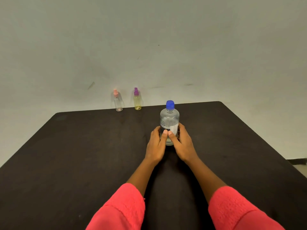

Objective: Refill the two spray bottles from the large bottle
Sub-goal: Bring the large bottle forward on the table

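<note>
A large clear bottle point(169, 119) with a blue cap stands upright on the dark table point(83, 146), right of centre. My left hand point(157, 143) and my right hand point(181, 143) both wrap round its lower half, thumbs meeting at the front. The blue cap is on. Two small spray bottles stand at the table's far edge by the wall: a clear one with a pink sprayer point(118, 101) on the left and a yellowish one with a purple sprayer point(137, 99) to its right. Both have their sprayers on.
A plain pale wall point(149, 47) rises directly behind the table. The table's right edge falls away to a floor strip point(299, 165) at the right. My pink sleeves cover both forearms near the bottom of the view.
</note>
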Available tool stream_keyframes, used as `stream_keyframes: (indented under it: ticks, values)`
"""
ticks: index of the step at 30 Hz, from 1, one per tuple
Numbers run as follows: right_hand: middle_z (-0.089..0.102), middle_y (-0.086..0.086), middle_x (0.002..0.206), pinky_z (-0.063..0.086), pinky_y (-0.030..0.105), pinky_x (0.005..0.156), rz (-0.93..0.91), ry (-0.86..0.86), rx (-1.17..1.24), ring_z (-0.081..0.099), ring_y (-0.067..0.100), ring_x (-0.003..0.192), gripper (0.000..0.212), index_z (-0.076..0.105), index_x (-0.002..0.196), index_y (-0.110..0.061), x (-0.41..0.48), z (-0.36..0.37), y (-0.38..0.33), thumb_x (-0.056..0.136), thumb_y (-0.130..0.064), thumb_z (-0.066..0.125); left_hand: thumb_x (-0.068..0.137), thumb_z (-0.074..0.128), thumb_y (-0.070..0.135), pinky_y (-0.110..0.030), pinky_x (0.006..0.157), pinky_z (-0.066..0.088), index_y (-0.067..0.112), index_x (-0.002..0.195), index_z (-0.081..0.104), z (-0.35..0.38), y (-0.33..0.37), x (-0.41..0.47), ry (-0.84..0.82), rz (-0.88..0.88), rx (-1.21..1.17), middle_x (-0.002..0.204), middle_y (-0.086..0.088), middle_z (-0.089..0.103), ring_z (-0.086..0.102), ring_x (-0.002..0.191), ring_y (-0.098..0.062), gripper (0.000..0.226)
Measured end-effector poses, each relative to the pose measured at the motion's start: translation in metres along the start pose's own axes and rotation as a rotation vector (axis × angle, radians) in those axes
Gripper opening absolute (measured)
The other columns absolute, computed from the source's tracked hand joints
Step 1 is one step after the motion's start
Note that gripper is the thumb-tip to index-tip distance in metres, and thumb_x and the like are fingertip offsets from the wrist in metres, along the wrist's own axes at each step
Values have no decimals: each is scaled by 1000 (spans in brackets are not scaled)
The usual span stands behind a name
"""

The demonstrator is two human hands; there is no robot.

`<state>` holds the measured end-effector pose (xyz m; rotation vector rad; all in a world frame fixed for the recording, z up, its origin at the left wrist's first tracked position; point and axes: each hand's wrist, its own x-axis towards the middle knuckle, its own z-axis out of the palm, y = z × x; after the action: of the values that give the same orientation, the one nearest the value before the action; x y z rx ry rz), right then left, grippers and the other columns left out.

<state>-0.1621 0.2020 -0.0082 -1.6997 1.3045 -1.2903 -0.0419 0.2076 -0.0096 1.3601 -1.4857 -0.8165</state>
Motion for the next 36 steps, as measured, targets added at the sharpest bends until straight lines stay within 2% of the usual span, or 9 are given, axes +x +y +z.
stream_keyframes:
  ticks: [5, 10, 17, 22, 25, 36]
  values:
    - [57, -3, 124, 48, 44, 99, 13, 5, 41, 57, 12, 113, 55, 47, 130, -25, -22, -6, -7, 82, -52, 45, 85, 34, 66, -41, 104, 43, 20, 136, 41, 0, 5, -23, -2, 7, -9, 137, -1, 49, 52, 121, -13, 69]
    - [57, -5, 121, 48, 40, 99, 16, 3, 64, 57, 11, 111, 37, 45, 123, -36, -43, -11, -16, 86, -37, 45, 98, 40, 47, -40, 105, 42, 15, 140, 37, -1, 8, -42, -7, 8, 2, 141, -4, 45, 49, 124, -15, 54]
    - [59, -4, 122, 49, 39, 97, 8, 9, 67, 58, 10, 110, 46, 47, 130, -25, -69, -19, -20, 86, -38, 47, 94, 50, 47, -35, 101, 46, 17, 132, 45, -4, 9, -61, -48, -14, -90, 129, 1, 56, 55, 116, -10, 49]
    - [59, -9, 118, 50, 39, 97, 4, 21, 79, 59, 9, 109, 33, 46, 117, -44, -87, -27, -26, 86, -35, 47, 94, 54, 41, -23, 93, 47, 14, 127, 48, -6, 15, -76, -77, -12, -106, 121, 1, 59, 57, 109, -8, 42]
    - [60, -8, 120, 49, 41, 98, 13, 21, 83, 58, 9, 111, 37, 47, 122, -40, -94, -30, -27, 86, -36, 48, 94, 54, 40, -17, 88, 45, 14, 128, 48, -7, 17, -81, -85, 1, -96, 121, 3, 59, 57, 109, -7, 43]
    - [58, -6, 126, 47, 41, 101, -6, 33, 61, 56, 9, 116, 45, 42, 131, -35, -98, -29, -34, 86, -32, 49, 93, 55, 41, -19, 88, 47, 15, 125, 50, -7, 15, -81, -78, 22, -113, 117, 3, 61, 59, 106, -6, 42]
